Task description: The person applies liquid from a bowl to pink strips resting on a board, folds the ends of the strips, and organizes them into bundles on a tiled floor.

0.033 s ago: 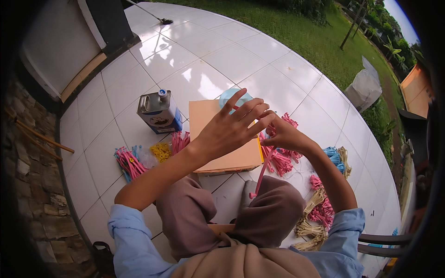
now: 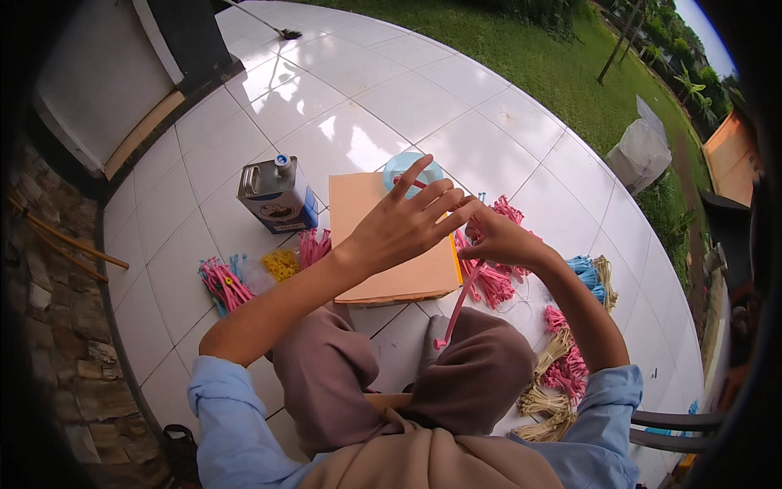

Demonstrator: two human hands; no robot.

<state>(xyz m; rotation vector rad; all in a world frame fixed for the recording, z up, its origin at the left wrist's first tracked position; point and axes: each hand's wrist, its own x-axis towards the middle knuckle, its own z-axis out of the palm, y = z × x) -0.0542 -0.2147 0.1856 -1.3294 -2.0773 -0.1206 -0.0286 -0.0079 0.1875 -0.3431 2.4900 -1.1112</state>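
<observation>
My left hand (image 2: 411, 220) is raised over the cardboard box, index finger stretched out and the other fingers bent toward my right hand. My right hand (image 2: 501, 238) meets it, its fingers closed. A thin pink plastic strip (image 2: 463, 306) hangs from the right hand, its knobbed lower end in front of my right knee. A short red-pink end (image 2: 417, 184) shows by the left index finger; the hands hide whether it belongs to the same strip. Below lies the flat-topped cardboard box (image 2: 358, 261). Behind the left fingers is a light blue round dish (image 2: 391, 169).
A blue-and-white metal can (image 2: 277, 200) stands left of the box. Pink strip bundles (image 2: 224, 285) and yellow small pieces (image 2: 279, 265) lie nearby. To the right are pink bundles (image 2: 493, 285), blue bundles (image 2: 586, 273) and cream bundles (image 2: 554, 354) on white tiles.
Both hands stay in nearly the same place. A little more of the red-pink end shows beside the left index finger, and the whole view has shifted slightly.
</observation>
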